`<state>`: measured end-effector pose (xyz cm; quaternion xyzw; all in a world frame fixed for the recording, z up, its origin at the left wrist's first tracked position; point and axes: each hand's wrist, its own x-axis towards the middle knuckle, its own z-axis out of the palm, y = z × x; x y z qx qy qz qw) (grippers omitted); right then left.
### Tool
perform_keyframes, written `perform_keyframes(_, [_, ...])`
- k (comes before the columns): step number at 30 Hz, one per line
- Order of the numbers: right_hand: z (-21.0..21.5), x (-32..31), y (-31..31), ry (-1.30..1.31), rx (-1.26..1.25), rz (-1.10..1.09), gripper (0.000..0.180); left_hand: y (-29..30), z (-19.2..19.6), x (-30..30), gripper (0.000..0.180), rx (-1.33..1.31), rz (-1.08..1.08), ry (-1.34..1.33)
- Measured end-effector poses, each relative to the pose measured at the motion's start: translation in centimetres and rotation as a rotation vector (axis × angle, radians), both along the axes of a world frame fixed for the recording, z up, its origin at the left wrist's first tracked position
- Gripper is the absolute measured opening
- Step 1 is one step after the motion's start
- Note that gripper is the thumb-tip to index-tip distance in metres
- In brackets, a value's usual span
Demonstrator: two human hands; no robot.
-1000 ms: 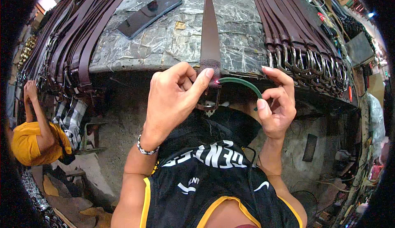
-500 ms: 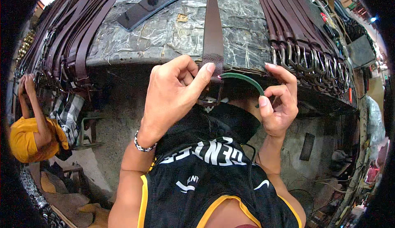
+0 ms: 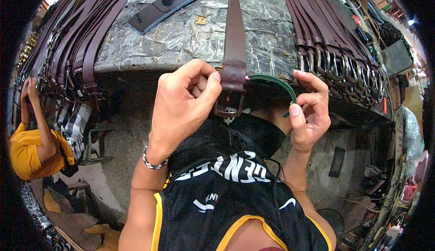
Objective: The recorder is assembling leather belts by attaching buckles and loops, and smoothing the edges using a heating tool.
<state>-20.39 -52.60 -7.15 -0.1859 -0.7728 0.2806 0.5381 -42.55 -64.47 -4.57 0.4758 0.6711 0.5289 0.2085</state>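
A dark brown leather belt [image 3: 234, 42] runs down the middle of the table and hangs over its near edge, with a metal buckle [image 3: 229, 110] at its lower end. Just left of the belt's folded end, my left hand [image 3: 183, 99] is closed, thumb against curled fingers; whatever it may hold is hidden. Between the thumb and index finger of my right hand [image 3: 310, 110] is a thin green flexible strip [image 3: 276, 79], bent in an arc. The strip's pale tip meets the belt's right edge, or comes very near it.
Many buckled brown belts lie over the table [image 3: 181, 47] at left [image 3: 97, 47] and right [image 3: 312, 19]. A dark phone [image 3: 166, 8] rests on the worn tabletop. At far left sits another person in a yellow shirt [image 3: 38, 151]. A dark flat piece [image 3: 337, 161] is on the floor.
My left hand has shifted left, its thumb coming off the belt and uncovering more of the buckle. The green strip and my right hand have moved slightly to the right.
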Motion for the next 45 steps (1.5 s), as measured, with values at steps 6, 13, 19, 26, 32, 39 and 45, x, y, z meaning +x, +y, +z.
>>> perform_keyframes(6, [0.6,-1.4,-0.1,-0.022,0.048,0.019,0.011,0.0,-0.4,-0.6,0.012,0.128,-0.004,0.086])
perform_keyframes(13, [-0.1,-2.3,-0.3,0.055,0.041,0.016,0.011,0.0,0.5,0.5,0.024,0.069,0.025,0.054])
perform_keyframes(19, [0.2,-0.8,-0.2,0.269,-0.169,0.025,0.013,0.3,0.3,1.7,0.038,0.063,0.158,0.321])
perform_keyframes(26, [2.5,2.7,-0.5,0.130,-0.432,0.153,0.009,0.1,0.0,1.0,0.020,-0.043,-0.031,-0.021])
perform_keyframes(32, [2.5,4.8,0.7,-0.023,-0.633,0.185,0.010,-0.4,0.3,-0.3,0.007,-0.049,-0.080,-0.131])
perform_keyframes(39, [2.7,4.0,1.0,-0.037,-0.661,0.131,0.010,-0.6,0.1,-0.9,0.010,0.036,-0.036,-0.128])
perform_keyframes(45, [2.5,3.8,1.0,-0.030,-0.631,0.151,0.010,-0.5,0.1,-0.8,0.010,0.061,-0.024,-0.142])
